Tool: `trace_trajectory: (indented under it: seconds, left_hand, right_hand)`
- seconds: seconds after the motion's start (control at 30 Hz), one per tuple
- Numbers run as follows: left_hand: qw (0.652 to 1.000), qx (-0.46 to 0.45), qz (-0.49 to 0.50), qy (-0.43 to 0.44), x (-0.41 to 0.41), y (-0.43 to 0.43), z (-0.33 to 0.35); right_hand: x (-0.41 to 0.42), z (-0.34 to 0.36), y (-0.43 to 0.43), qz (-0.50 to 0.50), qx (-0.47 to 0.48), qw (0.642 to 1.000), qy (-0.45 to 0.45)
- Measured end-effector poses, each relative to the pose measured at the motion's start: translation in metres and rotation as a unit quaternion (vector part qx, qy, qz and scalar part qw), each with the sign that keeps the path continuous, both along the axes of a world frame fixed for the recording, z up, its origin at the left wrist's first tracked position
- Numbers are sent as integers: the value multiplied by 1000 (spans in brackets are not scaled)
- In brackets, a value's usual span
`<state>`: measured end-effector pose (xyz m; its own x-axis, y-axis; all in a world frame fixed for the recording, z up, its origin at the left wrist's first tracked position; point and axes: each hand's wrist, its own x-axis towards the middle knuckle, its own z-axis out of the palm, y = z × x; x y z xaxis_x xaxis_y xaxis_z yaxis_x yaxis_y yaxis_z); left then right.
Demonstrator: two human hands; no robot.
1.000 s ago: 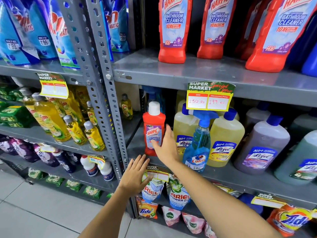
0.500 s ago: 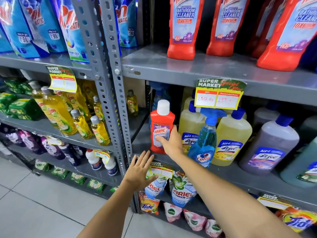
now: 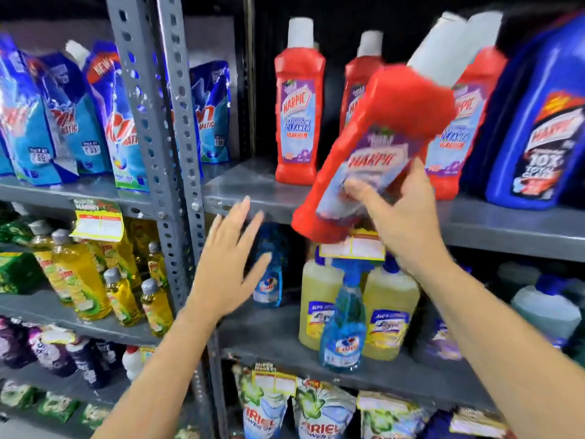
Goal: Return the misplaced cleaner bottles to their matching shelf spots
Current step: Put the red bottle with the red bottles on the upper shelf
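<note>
My right hand grips a red Harpic bathroom cleaner bottle with a white cap, tilted to the right and blurred, held in front of the upper shelf. On that shelf stand matching red Harpic bottles, upright in a row. My left hand hovers open below the shelf edge, fingers spread, holding nothing. On the shelf below, a blue Colin spray bottle stands in front of yellow Lizol bottles.
A grey perforated upright post divides the shelving. A large blue Harpic jug stands at the right of the upper shelf. Detergent pouches fill the upper left bay, yellow dish-liquid bottles the bay below. A second blue spray bottle stands behind my left hand.
My right hand took hold of the red Harpic bottle on the lower shelf and lifted it up to the upper shelf, tilting it. My left hand rose. The view tilted upward.
</note>
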<state>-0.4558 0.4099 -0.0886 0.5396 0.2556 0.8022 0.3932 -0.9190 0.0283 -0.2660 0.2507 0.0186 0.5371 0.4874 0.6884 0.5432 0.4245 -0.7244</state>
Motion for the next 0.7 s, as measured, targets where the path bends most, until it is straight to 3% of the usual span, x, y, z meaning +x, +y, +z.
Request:
trace_trajectory:
  seconds: [0.07, 0.23, 0.5, 0.7]
  left_hand:
    - [999, 35, -11, -9, 14, 0, 41]
    - [993, 15, 45, 106, 45, 16, 62]
    - [996, -7, 50, 75, 48, 12, 61]
    - [994, -11, 67, 80, 48, 13, 59]
  right_hand:
    - [20, 29, 9, -19, 22, 1000, -4]
    - [58, 64, 36, -46, -2, 999, -4]
    - [82, 60, 55, -84, -100, 990, -61]
    - [94, 45, 46, -26, -224, 971, -75]
